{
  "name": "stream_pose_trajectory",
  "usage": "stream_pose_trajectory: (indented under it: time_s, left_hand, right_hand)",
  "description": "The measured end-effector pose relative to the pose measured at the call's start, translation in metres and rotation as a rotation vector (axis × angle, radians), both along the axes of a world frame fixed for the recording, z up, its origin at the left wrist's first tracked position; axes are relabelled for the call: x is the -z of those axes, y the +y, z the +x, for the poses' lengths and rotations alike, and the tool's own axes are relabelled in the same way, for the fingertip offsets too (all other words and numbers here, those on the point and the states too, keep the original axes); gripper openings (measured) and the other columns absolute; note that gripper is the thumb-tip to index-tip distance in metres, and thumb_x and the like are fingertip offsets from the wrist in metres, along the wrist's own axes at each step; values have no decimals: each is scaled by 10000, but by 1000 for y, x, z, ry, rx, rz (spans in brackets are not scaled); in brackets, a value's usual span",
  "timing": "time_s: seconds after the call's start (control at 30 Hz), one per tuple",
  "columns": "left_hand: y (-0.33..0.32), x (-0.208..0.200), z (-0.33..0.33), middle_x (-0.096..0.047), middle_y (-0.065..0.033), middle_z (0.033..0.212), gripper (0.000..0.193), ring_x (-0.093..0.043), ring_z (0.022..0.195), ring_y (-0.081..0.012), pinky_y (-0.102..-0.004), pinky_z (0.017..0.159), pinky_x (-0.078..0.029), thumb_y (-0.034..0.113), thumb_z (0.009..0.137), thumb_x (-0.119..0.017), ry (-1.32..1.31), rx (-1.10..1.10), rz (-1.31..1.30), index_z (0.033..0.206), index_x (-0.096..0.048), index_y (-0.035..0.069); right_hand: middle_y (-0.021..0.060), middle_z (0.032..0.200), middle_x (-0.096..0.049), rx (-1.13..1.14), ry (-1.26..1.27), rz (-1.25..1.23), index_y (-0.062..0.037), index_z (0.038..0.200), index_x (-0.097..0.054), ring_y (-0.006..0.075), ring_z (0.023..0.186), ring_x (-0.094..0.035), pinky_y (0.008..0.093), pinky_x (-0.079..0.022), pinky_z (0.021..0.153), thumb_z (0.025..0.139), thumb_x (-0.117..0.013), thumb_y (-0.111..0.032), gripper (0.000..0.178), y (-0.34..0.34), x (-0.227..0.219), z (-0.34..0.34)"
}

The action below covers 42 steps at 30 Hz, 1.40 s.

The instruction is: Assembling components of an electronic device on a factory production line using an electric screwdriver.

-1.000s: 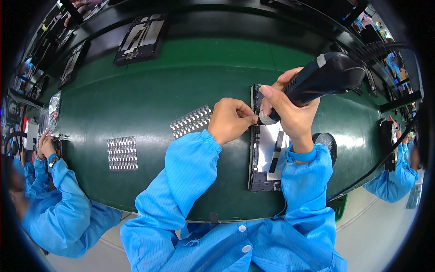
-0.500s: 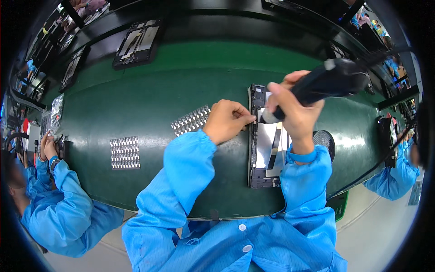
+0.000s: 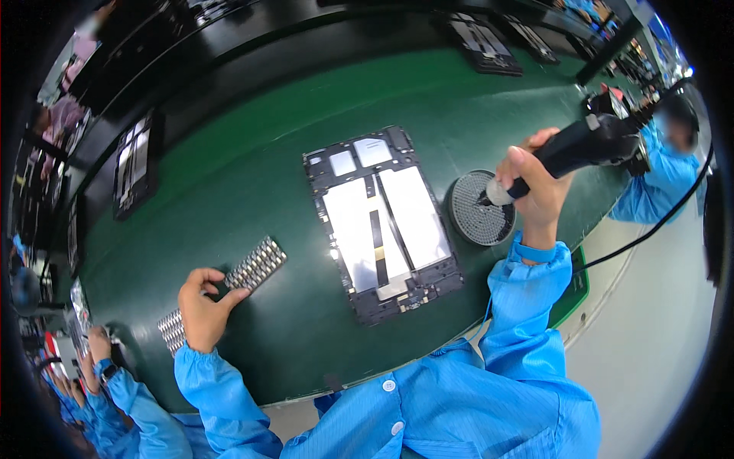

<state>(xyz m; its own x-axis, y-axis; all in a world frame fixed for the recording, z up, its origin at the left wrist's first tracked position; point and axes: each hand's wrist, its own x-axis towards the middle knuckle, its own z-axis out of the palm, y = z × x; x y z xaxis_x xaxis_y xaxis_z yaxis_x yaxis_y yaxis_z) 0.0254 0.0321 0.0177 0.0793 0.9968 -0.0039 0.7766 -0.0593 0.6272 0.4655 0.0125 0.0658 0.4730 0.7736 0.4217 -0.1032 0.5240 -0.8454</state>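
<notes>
My right hand point(image 3: 535, 180) is wrapped round a black electric screwdriver point(image 3: 585, 145) with a pale collar. The driver's tip points down into a round grey screw tray point(image 3: 475, 218) dotted with small holes. Left of the tray, an opened tablet point(image 3: 390, 222) lies flat, showing white battery panels, dark strips and a black frame; neither hand touches it. My left hand point(image 3: 206, 306) has its thumb and fingers at the near-left end of a sheet of small metallic parts point(image 3: 258, 264), gripping its edge. A second such sheet point(image 3: 172, 330) lies partly behind that hand.
More opened tablets stand along the back, one at the left point(image 3: 134, 164) and another at the far right point(image 3: 485, 44). The screwdriver's black cable point(image 3: 657, 237) loops down on the right. Co-workers in blue sit at both sides, one sleeve point(image 3: 149, 413) close at lower left.
My view has turned to the right. The screwdriver has gone from the tablet's left edge to the screw tray. My left hand has left the tablet for the sheet of parts.
</notes>
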Motion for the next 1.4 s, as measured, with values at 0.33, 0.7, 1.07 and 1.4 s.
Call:
stream_pose_trajectory:
  time_s: [0.33, 0.7, 1.07, 1.4]
  left_hand:
    - [1, 0, 11, -620, -40, 644, 111, -560, 565, -84, -192, 544, -457, -62, 715, -722, -495, -87, -322, 730, -614, -39]
    - [-28, -5, 62, -643, -108, 757, 156, -570, 607, -156, -255, 504, -426, -22, 675, -748, -14, 66, 401, 685, -596, 11]
    - [-47, 12, 125, -643, -114, 720, 130, -613, 568, -197, -276, 513, -487, -54, 659, -717, -202, 343, 303, 753, -655, 12]
    - [-43, 33, 134, -636, -86, 807, 133, -624, 718, -258, -355, 628, -502, 37, 699, -705, -274, 536, 328, 824, -659, 41]
  right_hand:
    - [81, 602, -567, 54, -109, -27, -17, 931, -476, 155, 463, -546, 277, -447, 450, 708, -694, 95, 332, 3, 17, 7]
    - [48, 590, -589, 3, -89, -90, 6, 810, -537, 107, 461, -559, 228, -433, 421, 708, -730, 49, 223, 6, 18, 2]
    - [56, 607, -598, 11, -79, -78, 11, 836, -537, 111, 472, -563, 227, -438, 428, 703, -729, 58, 238, 3, 12, -4]
    - [72, 604, -568, -279, -6, 134, -20, 949, -498, 143, 495, -575, 250, -470, 480, 744, -686, 75, 295, 32, -23, -76]
